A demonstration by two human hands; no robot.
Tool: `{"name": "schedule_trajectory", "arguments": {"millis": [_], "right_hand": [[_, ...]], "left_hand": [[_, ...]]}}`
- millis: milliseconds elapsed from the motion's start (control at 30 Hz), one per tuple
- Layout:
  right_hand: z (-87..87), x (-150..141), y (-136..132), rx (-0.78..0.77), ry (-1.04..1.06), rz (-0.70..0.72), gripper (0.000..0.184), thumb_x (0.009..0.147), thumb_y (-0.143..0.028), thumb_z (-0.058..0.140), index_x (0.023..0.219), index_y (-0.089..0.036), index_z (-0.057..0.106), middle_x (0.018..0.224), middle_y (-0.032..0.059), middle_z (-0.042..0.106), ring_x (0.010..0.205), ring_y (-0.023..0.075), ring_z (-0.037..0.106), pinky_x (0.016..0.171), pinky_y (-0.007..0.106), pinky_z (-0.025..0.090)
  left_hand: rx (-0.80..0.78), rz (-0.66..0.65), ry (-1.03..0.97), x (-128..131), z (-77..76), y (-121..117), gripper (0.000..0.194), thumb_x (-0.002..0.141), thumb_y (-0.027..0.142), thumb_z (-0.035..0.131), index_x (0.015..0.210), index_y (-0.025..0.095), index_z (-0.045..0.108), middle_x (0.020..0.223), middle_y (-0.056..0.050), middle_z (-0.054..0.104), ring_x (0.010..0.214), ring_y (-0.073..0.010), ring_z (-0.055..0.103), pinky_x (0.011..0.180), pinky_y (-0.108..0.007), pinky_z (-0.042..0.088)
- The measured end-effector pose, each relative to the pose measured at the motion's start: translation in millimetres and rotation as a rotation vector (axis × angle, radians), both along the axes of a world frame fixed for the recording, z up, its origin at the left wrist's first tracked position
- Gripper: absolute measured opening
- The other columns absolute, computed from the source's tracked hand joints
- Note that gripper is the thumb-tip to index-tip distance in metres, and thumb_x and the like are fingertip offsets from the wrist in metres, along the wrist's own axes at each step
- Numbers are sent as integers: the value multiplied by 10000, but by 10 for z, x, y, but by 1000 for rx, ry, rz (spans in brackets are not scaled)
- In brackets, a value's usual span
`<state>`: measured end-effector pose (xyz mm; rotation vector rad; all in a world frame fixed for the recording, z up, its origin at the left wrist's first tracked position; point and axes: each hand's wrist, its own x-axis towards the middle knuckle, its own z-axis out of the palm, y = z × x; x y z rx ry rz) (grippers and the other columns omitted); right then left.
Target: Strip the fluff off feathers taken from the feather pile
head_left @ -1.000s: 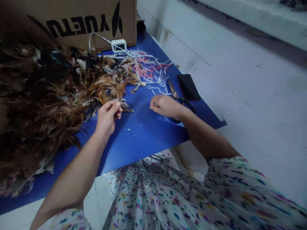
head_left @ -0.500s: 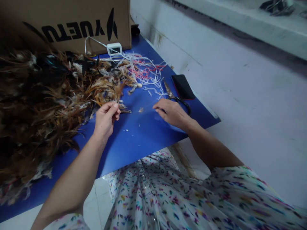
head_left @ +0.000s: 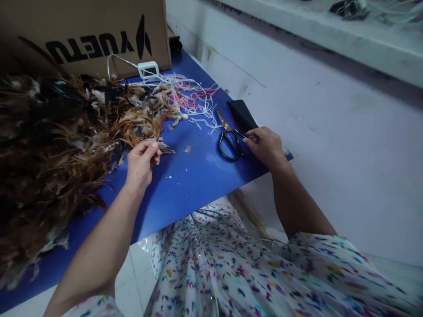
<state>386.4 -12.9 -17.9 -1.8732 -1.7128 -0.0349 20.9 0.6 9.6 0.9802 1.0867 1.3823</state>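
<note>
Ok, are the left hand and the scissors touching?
Apart. The head view shows an open stretch of blue tabletop between the left hand, at the brown feathers, and the scissors, near the right hand.

Blue-topped table (head_left: 185, 189), right side running along pale bluish-lilac wall (head_left: 313, 145). Wall marked by brownish stain (head_left: 208, 55) and thin dark line, near table's far end. Whitish ledge (head_left: 313, 33) jutting above, band of shadow beneath. Floor (head_left: 132, 279) in pale tiles, joints visible. Light dim, cool, uneven; upper left darkest.
</note>
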Motion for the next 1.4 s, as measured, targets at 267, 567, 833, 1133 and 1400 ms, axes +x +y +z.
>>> {"name": "schedule_trajectory", "arguments": {"millis": [267, 567, 833, 1133, 1400], "right_hand": [[-67, -32, 44, -16, -19, -2, 225, 748, -164, 628, 938, -179, 748, 908, 108, 703, 809, 258, 665, 826, 424, 552], [8, -199, 59, 113, -32, 112, 137, 811, -220, 606, 888, -230, 719, 950, 105, 717, 940, 294, 667, 890, 462, 535], [375, -667, 407, 9, -21, 407, 175, 829, -206, 624, 946, -193, 754, 990, 101, 738, 910, 253, 679, 876, 397, 530], [443, -1297, 1199, -246, -161, 300, 180, 876, -212, 625, 989, -146, 748, 1068, 137, 747, 1042, 293, 675, 926, 399, 519], [202, -1293, 1481, -163, 206, 336, 215, 729, -26, 653, 609, -201, 615, 733, 78, 703, 797, 233, 673, 826, 407, 556]], "left_hand": [[26, 5, 2, 5, -3, 4, 207, 625, 309, 810, 725, 170, 694, 548, 34, 603, 434, -53, 477, 401, -163, 357], [29, 14, 7, -3, -12, 14, 211, 643, 319, 811, 734, 172, 690, 547, 32, 604, 441, -56, 483, 408, -160, 368], [36, 12, 9, -6, -15, 17, 207, 629, 311, 811, 721, 171, 689, 547, 32, 603, 433, -55, 475, 400, -164, 356], [48, -9, 19, 17, -17, -10, 263, 623, 350, 838, 722, 168, 677, 553, 32, 605, 438, -53, 471, 406, -165, 353], [55, -24, 9, 1, -19, -11, 280, 654, 370, 852, 745, 166, 682, 564, 34, 606, 444, -55, 478, 419, -176, 358]]}}
